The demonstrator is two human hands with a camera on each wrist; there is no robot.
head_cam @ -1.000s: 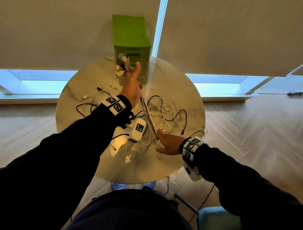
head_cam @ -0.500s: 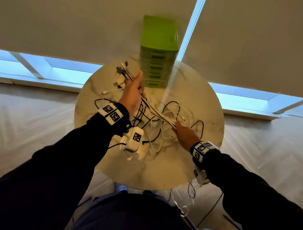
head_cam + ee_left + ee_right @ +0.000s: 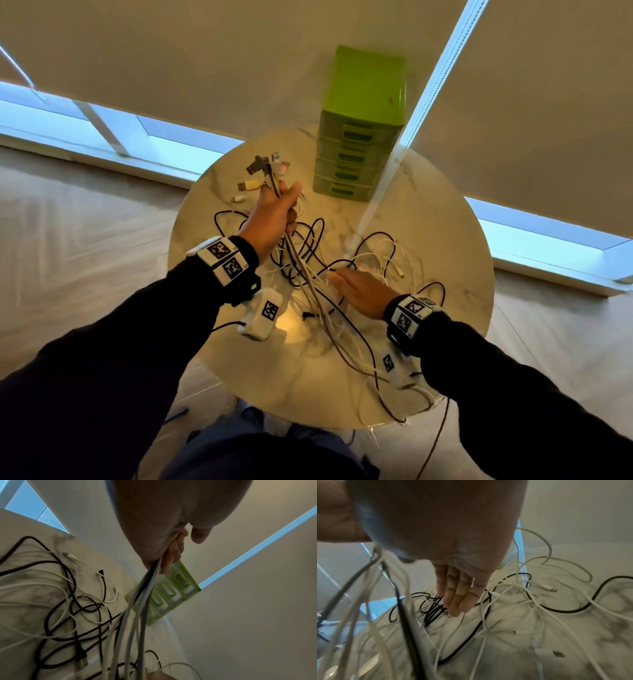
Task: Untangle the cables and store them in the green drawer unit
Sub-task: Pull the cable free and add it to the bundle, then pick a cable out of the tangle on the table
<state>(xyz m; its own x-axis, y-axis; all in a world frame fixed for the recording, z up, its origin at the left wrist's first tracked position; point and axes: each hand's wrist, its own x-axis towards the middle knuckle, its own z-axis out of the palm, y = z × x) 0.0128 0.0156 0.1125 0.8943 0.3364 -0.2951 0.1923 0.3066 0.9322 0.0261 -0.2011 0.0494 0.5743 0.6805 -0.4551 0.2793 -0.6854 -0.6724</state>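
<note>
This looks like a room in a home or a small office, not a workshop. A round table with a pale marble-patterned top [image 3: 428, 240] fills the middle of the head view, standing on light wooden flooring laid in a herringbone pattern [image 3: 68, 233], seen at the left and right edges. Beige roller blinds [image 3: 171, 61] cover the upper part of the frame, with strips of daylit window [image 3: 164, 144] showing below them. A small green plastic drawer unit [image 3: 359, 137] sits at the table's far edge, and loose black and white charging cables [image 3: 370, 260] lie across the tabletop.
</note>
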